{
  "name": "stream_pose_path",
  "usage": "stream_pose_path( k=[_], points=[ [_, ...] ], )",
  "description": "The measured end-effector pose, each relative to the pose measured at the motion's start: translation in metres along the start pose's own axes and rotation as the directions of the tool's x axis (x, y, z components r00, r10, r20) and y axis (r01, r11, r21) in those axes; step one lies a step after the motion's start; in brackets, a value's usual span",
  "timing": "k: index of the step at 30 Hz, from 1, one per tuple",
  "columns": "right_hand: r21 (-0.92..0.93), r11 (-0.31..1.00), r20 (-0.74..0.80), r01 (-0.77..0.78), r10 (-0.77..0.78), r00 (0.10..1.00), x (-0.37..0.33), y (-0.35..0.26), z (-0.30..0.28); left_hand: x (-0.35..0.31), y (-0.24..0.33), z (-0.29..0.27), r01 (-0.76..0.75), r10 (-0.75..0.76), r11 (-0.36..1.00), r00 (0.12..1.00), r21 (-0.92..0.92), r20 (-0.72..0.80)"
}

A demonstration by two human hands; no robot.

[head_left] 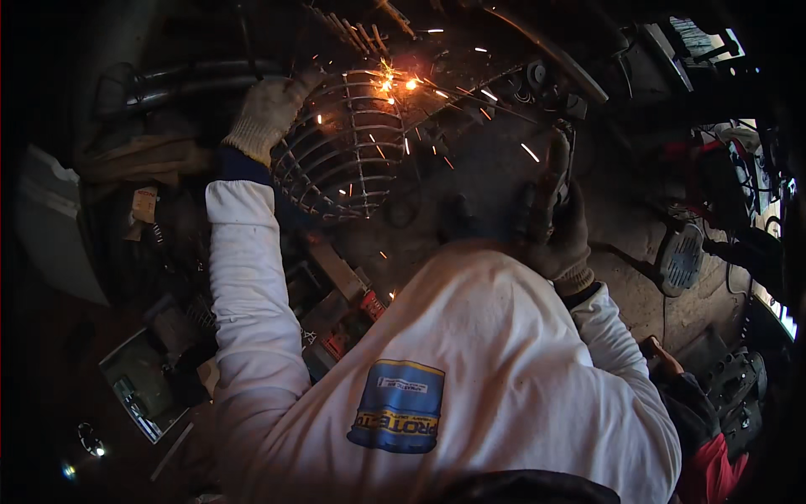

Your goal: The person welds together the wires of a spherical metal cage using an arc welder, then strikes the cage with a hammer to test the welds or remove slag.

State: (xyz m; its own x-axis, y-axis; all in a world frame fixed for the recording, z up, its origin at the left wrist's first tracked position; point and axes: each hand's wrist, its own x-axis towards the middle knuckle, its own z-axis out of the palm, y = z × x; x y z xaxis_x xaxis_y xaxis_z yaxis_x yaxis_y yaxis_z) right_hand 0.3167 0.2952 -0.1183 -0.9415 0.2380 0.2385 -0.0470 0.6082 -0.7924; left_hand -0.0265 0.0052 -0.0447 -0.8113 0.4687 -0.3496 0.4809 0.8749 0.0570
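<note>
A round, cage-like grille [357, 155] of curved metal bars is at upper centre. My left hand [270, 113], in a pale knit glove, closes on its upper left rim; the fingertips are in shadow. To the right, my gloved right hand [564, 231] is wrapped round a dark, long-handled tool that looks like a welding electrode holder [556, 164]. A thin rod [470, 99] slants from near its upper end toward the grille's upper right rim. Bright orange sparks [390, 82] fly off there. Dimness hides the exact contact.
Dark pipes [201, 80] lie beyond my left hand. Boxes and loose parts [336, 269] clutter the floor left of centre. On the right is a grey slotted foot-shaped piece [682, 259]. Another person's hand [663, 355] and red clothing [714, 470] show at lower right.
</note>
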Motion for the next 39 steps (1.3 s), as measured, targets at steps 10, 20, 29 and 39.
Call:
stream_pose_path(
  k=[10,20,29,39],
  points=[
    [0.470,0.784,0.110,-0.406,0.405,0.908,-0.013,0.006,0.002,-0.005,0.011,-0.004,0.078,-0.081,0.993,0.996,0.093,0.026],
    [0.407,0.841,0.089,-0.357,0.352,0.932,-0.017,0.017,0.005,-0.005,0.014,-0.006,0.026,-0.019,0.992,0.998,0.123,-0.057],
    [0.476,0.852,0.042,-0.216,0.223,0.974,-0.009,0.002,0.004,-0.012,0.001,-0.004,-0.133,0.119,0.988,0.979,-0.076,-0.165],
    [0.423,0.843,0.074,-0.333,0.334,0.940,-0.014,0.010,0.004,-0.011,0.030,-0.014,0.223,-0.235,0.957,0.971,-0.184,-0.041]
  ],
)
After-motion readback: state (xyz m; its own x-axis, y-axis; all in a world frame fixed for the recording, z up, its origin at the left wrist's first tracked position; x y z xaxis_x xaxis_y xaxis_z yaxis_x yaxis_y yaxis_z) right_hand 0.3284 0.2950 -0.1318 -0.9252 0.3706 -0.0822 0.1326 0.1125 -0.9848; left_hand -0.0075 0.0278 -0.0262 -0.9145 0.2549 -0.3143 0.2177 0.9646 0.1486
